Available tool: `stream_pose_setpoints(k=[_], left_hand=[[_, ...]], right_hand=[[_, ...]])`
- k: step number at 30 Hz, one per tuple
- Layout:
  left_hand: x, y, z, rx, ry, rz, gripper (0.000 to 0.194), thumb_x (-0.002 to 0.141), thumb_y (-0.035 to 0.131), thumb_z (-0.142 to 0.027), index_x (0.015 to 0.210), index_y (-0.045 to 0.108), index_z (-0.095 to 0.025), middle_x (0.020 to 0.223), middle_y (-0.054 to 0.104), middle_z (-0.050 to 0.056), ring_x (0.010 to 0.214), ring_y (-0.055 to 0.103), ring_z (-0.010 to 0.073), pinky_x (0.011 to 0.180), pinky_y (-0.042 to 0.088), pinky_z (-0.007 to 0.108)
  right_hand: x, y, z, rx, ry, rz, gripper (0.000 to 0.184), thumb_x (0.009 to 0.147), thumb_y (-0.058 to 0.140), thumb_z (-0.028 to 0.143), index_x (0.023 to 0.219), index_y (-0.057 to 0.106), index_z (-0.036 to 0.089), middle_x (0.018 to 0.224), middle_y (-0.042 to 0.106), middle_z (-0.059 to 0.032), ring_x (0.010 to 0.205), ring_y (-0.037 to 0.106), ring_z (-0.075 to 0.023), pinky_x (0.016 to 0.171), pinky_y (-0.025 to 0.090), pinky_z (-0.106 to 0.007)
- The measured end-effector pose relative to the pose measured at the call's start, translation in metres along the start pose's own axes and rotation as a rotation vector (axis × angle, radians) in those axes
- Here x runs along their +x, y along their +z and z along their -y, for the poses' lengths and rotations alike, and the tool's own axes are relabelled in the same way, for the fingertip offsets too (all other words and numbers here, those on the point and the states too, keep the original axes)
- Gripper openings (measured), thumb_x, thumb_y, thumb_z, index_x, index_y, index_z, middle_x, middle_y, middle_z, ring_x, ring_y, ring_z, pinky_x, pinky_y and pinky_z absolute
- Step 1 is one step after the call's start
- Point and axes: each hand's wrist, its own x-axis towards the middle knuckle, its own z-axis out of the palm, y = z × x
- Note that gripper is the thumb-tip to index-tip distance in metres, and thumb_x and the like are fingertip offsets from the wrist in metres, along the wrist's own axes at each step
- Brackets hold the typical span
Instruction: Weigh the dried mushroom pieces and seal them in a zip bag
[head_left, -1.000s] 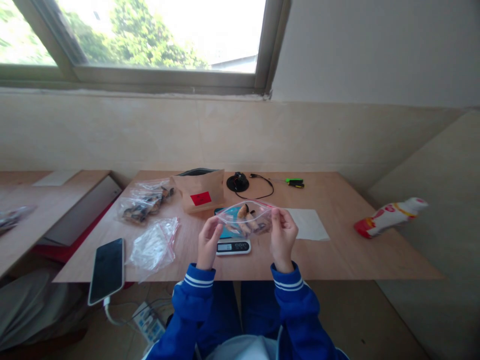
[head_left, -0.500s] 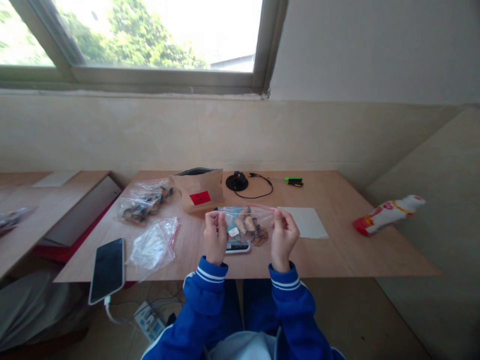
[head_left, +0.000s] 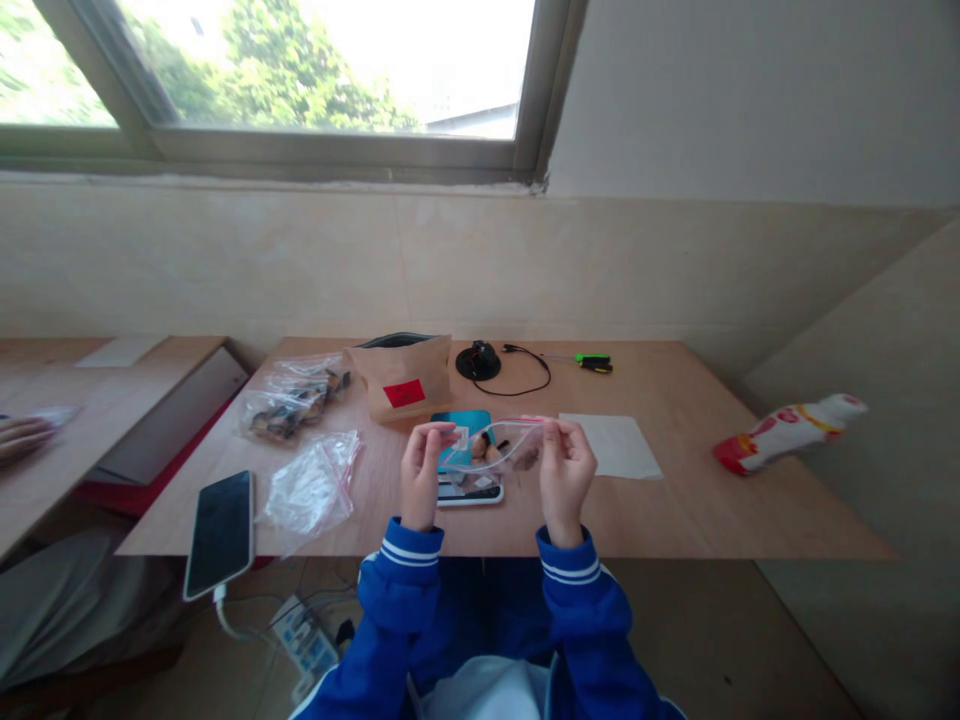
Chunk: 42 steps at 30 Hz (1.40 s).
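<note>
Clear zip bag [head_left: 499,445] | pink seal | held taut | brown pieces [head_left: 480,449] inside

The zip bag [head_left: 499,445] is clear, glossy plastic, the paper bag [head_left: 397,375] matt brown kraft, the tabletop [head_left: 675,510] smooth pale plywood.

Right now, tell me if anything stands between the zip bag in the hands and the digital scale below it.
Only a teal flat item, which lies on the far part of the digital scale, under the clear zip bag. The left hand and right hand pinch the bag's top edge.
</note>
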Motion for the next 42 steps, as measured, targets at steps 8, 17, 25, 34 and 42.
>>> stream_pose_setpoints(k=[8,17,25,34,42], left_hand=[[-0.013,-0.005,0.008,0.15,-0.057,-0.01,0.04,0.077,0.067,-0.056,0.077,0.066,-0.016,0.077,0.069,0.004,0.076,0.065,0.0184,0.071,0.05,0.028],[-0.002,0.004,0.007,0.135,0.059,-0.309,0.039,0.092,0.048,-0.052,0.07,0.051,-0.019,0.063,0.053,-0.003,0.056,0.052,0.0098,0.057,0.043,0.021],[-0.002,-0.013,0.003,0.166,-0.027,0.069,0.034,0.08,0.067,-0.047,0.094,0.069,-0.016,0.081,0.068,0.004,0.068,0.062,0.0141,0.065,0.05,0.025],[-0.002,-0.005,0.003,0.326,0.01,-0.148,0.026,0.087,0.059,-0.044,0.077,0.063,-0.019,0.07,0.066,0.0,0.068,0.062,0.0144,0.067,0.049,0.025],[0.007,0.002,-0.007,0.291,-0.004,-0.205,0.028,0.087,0.056,-0.046,0.078,0.057,-0.02,0.055,0.054,-0.005,0.048,0.053,0.011,0.051,0.043,0.022]], right_hand=[[-0.005,0.003,-0.009,-0.024,0.024,-0.16,0.039,0.088,0.054,0.054,0.084,0.059,0.015,0.076,0.07,-0.0079,0.065,0.066,-0.0174,0.061,0.05,-0.028],[-0.018,0.017,-0.022,-0.061,-0.063,-0.201,0.031,0.092,0.049,0.049,0.082,0.049,0.019,0.058,0.049,0.0035,0.046,0.048,-0.0108,0.046,0.039,-0.024],[-0.01,0.014,-0.034,-0.013,-0.016,-0.173,0.031,0.091,0.049,0.05,0.081,0.045,0.021,0.056,0.044,0.0057,0.044,0.044,-0.0101,0.043,0.037,-0.023],[-0.007,0.011,-0.033,-0.098,-0.099,-0.021,0.031,0.093,0.048,0.045,0.078,0.052,0.019,0.065,0.054,0.0007,0.055,0.049,-0.0112,0.053,0.041,-0.024],[-0.001,0.003,-0.038,0.031,0.11,0.12,0.037,0.086,0.056,0.056,0.08,0.053,0.019,0.052,0.05,0.0054,0.043,0.044,-0.01,0.043,0.036,-0.022]])
